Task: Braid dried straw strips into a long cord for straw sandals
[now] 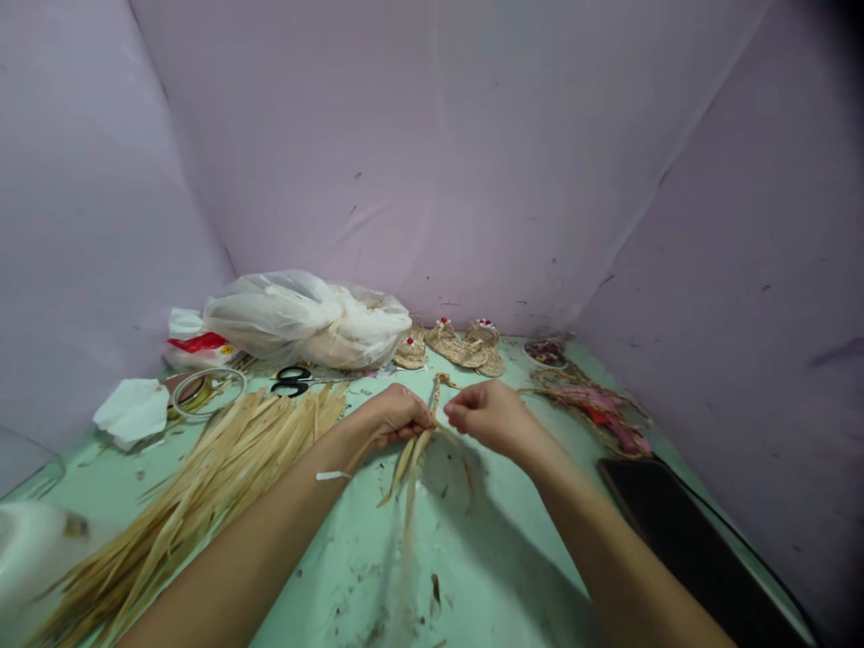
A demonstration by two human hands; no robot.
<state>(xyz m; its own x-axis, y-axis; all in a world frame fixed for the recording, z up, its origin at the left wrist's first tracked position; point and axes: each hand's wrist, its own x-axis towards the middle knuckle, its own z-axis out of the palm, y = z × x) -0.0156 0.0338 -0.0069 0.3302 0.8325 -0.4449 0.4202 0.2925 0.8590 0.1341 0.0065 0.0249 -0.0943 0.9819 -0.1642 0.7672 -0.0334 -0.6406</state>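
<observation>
My left hand [391,416] and my right hand [487,414] meet over the pale green table [513,540], both pinched on a thin plaited straw cord [436,396] that rises between them. Loose straw strips [405,463] hang from my left hand down toward the table. A big bundle of dry straw strips [222,468] lies just left of my left forearm.
Black scissors [292,381] and a tape roll [202,389] lie behind the bundle, with a white plastic bag [310,317] and crumpled tissue [133,409]. Small woven straw sandals [465,345] sit at the back. Red-and-straw cords [594,405] and a dark phone [675,531] lie at right.
</observation>
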